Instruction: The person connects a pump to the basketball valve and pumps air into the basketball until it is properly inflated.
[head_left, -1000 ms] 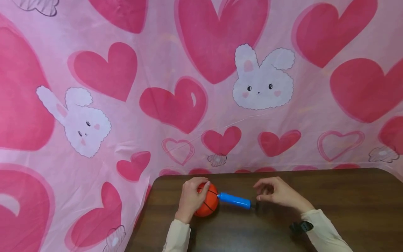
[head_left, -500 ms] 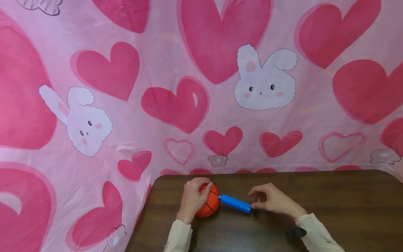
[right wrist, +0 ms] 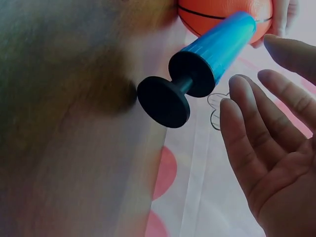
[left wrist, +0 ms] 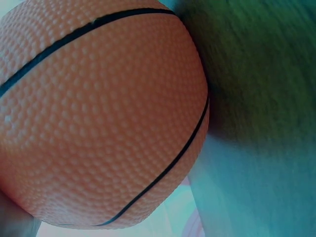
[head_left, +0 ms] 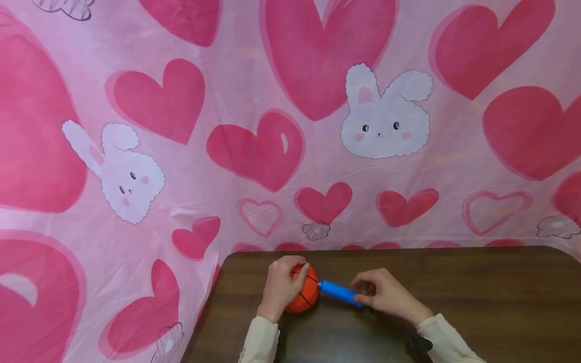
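Observation:
A small orange basketball (head_left: 309, 298) with black lines sits on the table, and my left hand (head_left: 279, 286) grips it from the left and top. From the ball's right side juts a blue hand pump (head_left: 338, 291), joined to it by a short needle end. The pump's round black handle (right wrist: 163, 101) and thin rod show in the right wrist view, the handle slightly drawn out. My right hand (head_left: 389, 293) hovers by the pump's handle end with loosely bent, spread fingers (right wrist: 247, 113), none wrapped round it. In the left wrist view the ball (left wrist: 108, 118) fills most of the picture.
A dark brown wooden table (head_left: 490, 302) lies under everything. Behind and to the left hangs a pink cloth (head_left: 227, 75) printed with hearts and rabbits, close to the table's far edge. Dark wrist straps (head_left: 418, 345) sit by the sleeves.
My right hand has moved left, from beyond the handle to alongside the pump's end. The left hand keeps its grip on the ball. The whole head view has shifted slightly.

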Motion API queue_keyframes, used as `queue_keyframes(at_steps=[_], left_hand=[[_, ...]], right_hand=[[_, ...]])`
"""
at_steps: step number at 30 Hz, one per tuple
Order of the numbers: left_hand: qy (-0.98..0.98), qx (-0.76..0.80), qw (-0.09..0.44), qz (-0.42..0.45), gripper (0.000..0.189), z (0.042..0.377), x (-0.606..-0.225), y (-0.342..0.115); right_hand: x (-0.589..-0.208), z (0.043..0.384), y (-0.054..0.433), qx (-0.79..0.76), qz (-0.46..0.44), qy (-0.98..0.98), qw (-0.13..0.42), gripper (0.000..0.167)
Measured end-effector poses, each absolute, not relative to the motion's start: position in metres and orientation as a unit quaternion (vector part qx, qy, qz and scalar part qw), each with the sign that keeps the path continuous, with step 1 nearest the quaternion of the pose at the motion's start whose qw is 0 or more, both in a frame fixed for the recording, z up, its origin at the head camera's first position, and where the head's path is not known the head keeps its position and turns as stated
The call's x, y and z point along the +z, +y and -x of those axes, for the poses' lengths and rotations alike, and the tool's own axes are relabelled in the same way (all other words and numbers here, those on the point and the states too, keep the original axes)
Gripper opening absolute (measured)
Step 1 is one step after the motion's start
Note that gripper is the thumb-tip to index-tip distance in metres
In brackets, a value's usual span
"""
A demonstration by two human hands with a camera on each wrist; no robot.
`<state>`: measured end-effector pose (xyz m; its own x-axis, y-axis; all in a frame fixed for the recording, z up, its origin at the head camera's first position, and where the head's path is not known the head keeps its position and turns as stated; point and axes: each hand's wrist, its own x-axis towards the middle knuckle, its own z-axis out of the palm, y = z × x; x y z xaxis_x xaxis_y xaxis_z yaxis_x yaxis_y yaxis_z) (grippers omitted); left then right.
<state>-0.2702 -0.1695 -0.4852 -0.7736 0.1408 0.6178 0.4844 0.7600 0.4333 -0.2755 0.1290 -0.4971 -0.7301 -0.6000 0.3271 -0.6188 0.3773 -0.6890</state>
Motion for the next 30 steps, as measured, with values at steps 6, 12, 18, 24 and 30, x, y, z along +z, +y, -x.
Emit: queue_keyframes(at_steps=[6, 12, 18, 24, 30], left_hand=[[-0.896, -0.299, 0.282, 0.172, 0.018, 0.269, -0.485, -0.169], [-0.897, -0.296, 0.280, 0.170, 0.018, 0.268, -0.484, -0.168], [-0.899, -0.290, 0.278, 0.176, 0.018, 0.267, -0.481, -0.165], [-0.900, -0.280, 0.281, 0.180, 0.016, 0.266, -0.481, -0.163], [-0.898, -0.271, 0.292, 0.187, 0.015, 0.265, -0.479, -0.162]], right_hand=[[-0.500, 0.273, 0.123, 0.349, -0.362, -0.863, 0.054, 0.031], [-0.505, 0.274, 0.117, 0.307, -0.353, -0.883, 0.032, 0.042], [-0.510, 0.275, 0.117, 0.306, -0.354, -0.883, 0.020, 0.040], [-0.504, 0.275, 0.121, 0.320, -0.345, -0.882, -0.011, 0.036], [-0.494, 0.275, 0.125, 0.322, -0.325, -0.889, -0.031, 0.035]])
